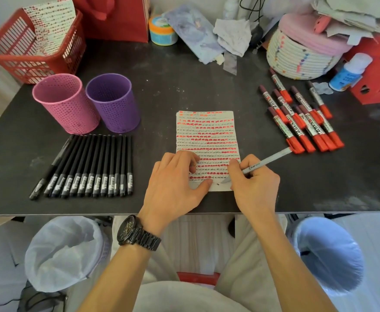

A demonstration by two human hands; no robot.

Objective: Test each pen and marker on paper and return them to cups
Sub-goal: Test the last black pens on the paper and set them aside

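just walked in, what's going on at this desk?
A person is testing pens. The right hand holds a grey pen with its tip at the bottom of a paper already covered in red marks and scribbles, and the left hand presses the sheet flat. A row of black pens lies left of it, a pile of red markers right. Nothing sticks out of the pink cup or purple cup.
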